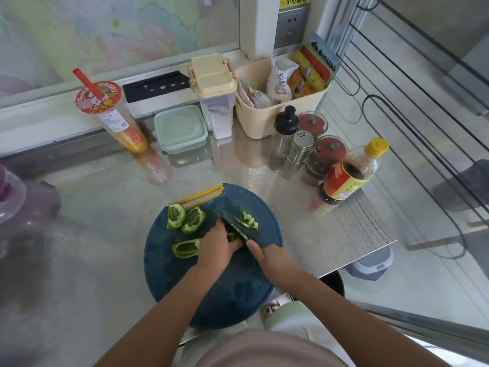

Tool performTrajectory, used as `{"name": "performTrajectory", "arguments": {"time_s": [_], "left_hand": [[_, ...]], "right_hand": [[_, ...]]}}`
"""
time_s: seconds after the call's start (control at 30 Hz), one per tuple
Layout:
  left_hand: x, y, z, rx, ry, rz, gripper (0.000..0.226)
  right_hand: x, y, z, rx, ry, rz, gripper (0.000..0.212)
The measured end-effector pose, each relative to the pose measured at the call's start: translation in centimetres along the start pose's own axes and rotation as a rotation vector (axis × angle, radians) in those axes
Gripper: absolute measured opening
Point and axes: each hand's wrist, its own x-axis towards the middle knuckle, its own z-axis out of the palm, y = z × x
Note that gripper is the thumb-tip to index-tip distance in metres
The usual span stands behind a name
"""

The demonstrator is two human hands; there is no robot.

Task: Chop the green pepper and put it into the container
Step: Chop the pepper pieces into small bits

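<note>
Forearms, two, reaching over cutting board [211, 287] on tabletop [105, 234], as I read it from my remote seat. Left hand [219, 246]: fingers curled down on green pepper piece [231, 236], pinning it. Right hand [270, 258]: fingers wrapped on knife [232, 223] handle, blade running diagonally away to the left, edge just right of the left fingertips. Cut strips [248, 221] lie right of blade; uncut pieces [194, 219], three, left of it, nearer left hand. Container [181, 131], lid on, well beyond board, not yet loaded
</note>
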Motion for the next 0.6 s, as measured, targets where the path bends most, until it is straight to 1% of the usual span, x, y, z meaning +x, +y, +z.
{"name": "performTrajectory", "arguments": {"time_s": [0.03,0.1,0.17,0.23,0.3,0.4,0.47,0.53,0.6], "left_hand": [[0.0,0.0,0.0,0.005,-0.004,0.000,0.057],[0.0,0.1,-0.1,0.032,-0.008,0.005,0.057],[0.0,0.1,-0.1,0.052,-0.014,0.011,0.056],[-0.1,0.1,-0.2,0.063,-0.020,0.016,0.053],[-0.2,0.0,-0.2,0.052,-0.024,0.016,0.049],[-0.7,-0.3,-0.1,0.017,-0.008,0.042,0.043],[-1.2,-0.7,0.1,-0.038,0.016,0.085,0.040],[-1.8,-0.9,0.3,-0.100,0.057,0.116,0.044],[-2.3,-1.1,0.3,-0.120,0.124,0.153,0.048]], "right_hand": [[0.3,0.0,0.4,0.028,-0.001,0.048,0.028],[0.8,-0.4,0.9,0.053,-0.004,0.119,0.043],[1.6,-0.6,1.4,0.016,0.006,0.096,0.037],[2.0,-1.2,1.4,0.014,0.011,0.065,0.057],[2.3,-1.8,1.9,0.023,0.055,0.072,0.064],[1.8,-2.1,2.2,0.053,0.104,0.074,0.067],[2.0,-1.9,1.7,0.114,0.106,0.088,0.066],[1.9,-1.9,0.6,0.189,0.062,0.091,0.058],[1.7,-1.3,-0.4,0.381,0.007,0.140,0.051]]}}
